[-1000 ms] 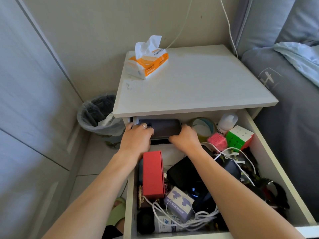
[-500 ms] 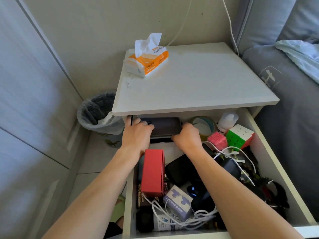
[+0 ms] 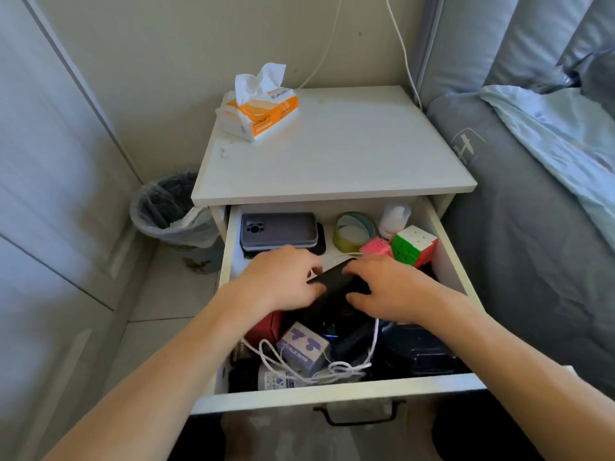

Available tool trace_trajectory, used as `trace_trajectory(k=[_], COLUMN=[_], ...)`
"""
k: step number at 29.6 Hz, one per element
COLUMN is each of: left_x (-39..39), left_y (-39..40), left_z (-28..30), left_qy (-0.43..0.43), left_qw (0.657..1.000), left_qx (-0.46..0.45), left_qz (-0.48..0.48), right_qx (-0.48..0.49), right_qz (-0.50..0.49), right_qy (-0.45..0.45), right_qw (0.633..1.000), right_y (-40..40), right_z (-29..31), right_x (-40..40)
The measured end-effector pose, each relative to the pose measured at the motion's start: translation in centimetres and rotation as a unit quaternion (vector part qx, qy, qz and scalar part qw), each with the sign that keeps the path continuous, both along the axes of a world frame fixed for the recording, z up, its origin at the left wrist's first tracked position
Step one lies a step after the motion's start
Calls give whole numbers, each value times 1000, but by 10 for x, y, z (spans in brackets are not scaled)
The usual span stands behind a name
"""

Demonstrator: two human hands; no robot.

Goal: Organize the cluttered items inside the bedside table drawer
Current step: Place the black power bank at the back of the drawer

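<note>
The white drawer [image 3: 332, 392] stands pulled out and full of clutter. A grey phone case [image 3: 279, 229] lies stacked on darker ones in its back left corner. My left hand [image 3: 283, 281] and my right hand [image 3: 387, 289] both grip a flat black object [image 3: 334, 282] in the drawer's middle. Behind my right hand sit a tape roll [image 3: 353, 231], a small white bottle [image 3: 394, 219], a pink cube [image 3: 376, 246] and a colourful puzzle cube [image 3: 414, 246]. In front lie a red box [image 3: 263, 327], a purple-and-white box [image 3: 303, 347], a tangled white cable [image 3: 326, 369] and dark items.
An orange-and-white tissue pack [image 3: 259, 108] lies on the bedside table top [image 3: 349, 151]. A lined bin [image 3: 166, 207] stands on the floor to the left. The bed with grey bedding [image 3: 532, 211] borders the right side. White cables run up the wall behind.
Both hands have left the grey phone case at the back left and moved toward me to the drawer's middle, where they now grip the flat black object.
</note>
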State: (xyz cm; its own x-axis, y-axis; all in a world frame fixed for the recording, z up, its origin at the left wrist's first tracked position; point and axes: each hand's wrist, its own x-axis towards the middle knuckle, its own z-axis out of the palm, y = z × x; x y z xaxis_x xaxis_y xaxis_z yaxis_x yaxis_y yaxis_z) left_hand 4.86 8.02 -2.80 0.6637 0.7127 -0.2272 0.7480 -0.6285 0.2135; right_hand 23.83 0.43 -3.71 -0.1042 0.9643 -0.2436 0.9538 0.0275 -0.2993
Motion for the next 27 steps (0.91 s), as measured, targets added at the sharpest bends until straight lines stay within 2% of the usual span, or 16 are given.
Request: trace_trajectory(k=[1,2,4,6,9,12,14,16,18,20,21,23,24,25,27], left_x=[9,13,24,16,12,13,15,15,13,11,10,8,7,7,7], left_y=[-15,-25,-44,-47,-51,-56,-50,-40,-32,-28,-28,-32,-35,-38,-46], left_z=[-1,-3,-4,-5,-12,-15,-18,-17,-16,-18,-17,-13,-9,-4,4], left_qy=[43,38,-39,-132,-213,-230,-255,-299,-324,-350,-360,-383,-396,-404,-384], left_qw=[998,997,998,986,972,969,962,939,913,871,857,853,858,866,892], left_qx=[49,63,-12,-90,-101,-94,-65,-60,-126,-236,-271,-282,-271,-258,-234], left_qz=[-20,-36,-57,-37,-16,8,79,156,215,249,249,216,184,143,52], right_qx=[23,39,78,92,88,59,60,67,53,43,50,75,75,59,-12], right_qz=[-33,-72,-108,-116,-151,-174,-151,-125,-108,-99,-100,-137,-183,-244,-349], right_qy=[33,69,116,157,212,202,164,143,139,129,123,150,212,310,500], right_qw=[999,994,984,977,962,962,973,979,983,986,986,976,957,917,793], right_y=[-13,-20,-37,-35,-41,-60,-71,-79,-81,-80,-77,-72,-69,-65,-56], right_z=[1,1,2,1,4,3,0,-3,-4,-7,-7,-7,-5,-1,10], right_x=[5,6,18,19,32,48,50,47,44,41,40,38,35,32,27])
